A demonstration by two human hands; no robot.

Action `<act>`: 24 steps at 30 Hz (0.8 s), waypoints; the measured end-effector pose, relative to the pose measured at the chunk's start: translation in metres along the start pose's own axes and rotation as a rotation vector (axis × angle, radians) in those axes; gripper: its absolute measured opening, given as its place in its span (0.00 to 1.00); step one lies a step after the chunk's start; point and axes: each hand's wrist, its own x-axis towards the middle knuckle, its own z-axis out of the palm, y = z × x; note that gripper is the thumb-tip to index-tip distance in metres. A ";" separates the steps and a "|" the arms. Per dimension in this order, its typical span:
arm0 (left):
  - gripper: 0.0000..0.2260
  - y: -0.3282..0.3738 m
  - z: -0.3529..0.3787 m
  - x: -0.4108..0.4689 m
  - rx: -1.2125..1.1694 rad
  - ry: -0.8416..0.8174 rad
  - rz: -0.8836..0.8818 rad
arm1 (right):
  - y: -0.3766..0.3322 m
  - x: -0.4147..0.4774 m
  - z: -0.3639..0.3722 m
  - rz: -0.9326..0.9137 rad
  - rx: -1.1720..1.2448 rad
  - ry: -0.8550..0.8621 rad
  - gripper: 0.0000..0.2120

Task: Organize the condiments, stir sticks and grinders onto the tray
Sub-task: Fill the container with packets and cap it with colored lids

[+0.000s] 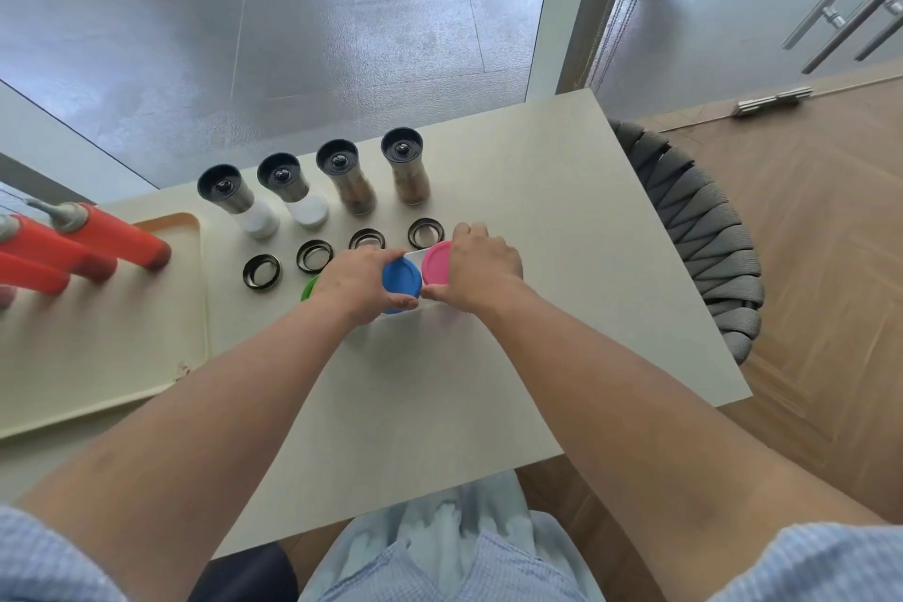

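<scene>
Four grinders [234, 200], four black rings [246, 271] (three coloured lids [401, 280]).

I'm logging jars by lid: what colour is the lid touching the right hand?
Pink. The lid beside the right hand shows best in the head view.

Both hands clasp a white holder [414, 254] of lidded containers. The left hand [359, 281] wraps its end beside the blue lid [401, 281], and the right hand [481, 269] curls round the end by the pink lid [436, 262], thumbs nearly meeting at the near edge. A green lid [309, 288] peeks out left of the left wrist. Just beyond the grip lie four black rings [262, 272] – past them, four grinders [234, 198] stand in a row. Well to the left, red bottles [115, 235] stand on a cream tray [97, 357].
</scene>
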 end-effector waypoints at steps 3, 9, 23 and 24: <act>0.40 0.002 0.000 -0.001 -0.013 -0.013 -0.005 | 0.001 0.000 -0.005 -0.035 -0.177 -0.020 0.50; 0.40 0.004 0.003 -0.005 -0.044 -0.019 -0.019 | 0.007 -0.009 -0.002 -0.110 -0.106 0.045 0.38; 0.33 -0.015 0.003 -0.022 -0.289 0.307 -0.155 | 0.029 -0.004 -0.015 0.010 0.124 -0.057 0.51; 0.30 -0.017 0.002 -0.024 -0.292 0.333 -0.205 | 0.033 -0.003 -0.017 -0.008 0.111 -0.045 0.51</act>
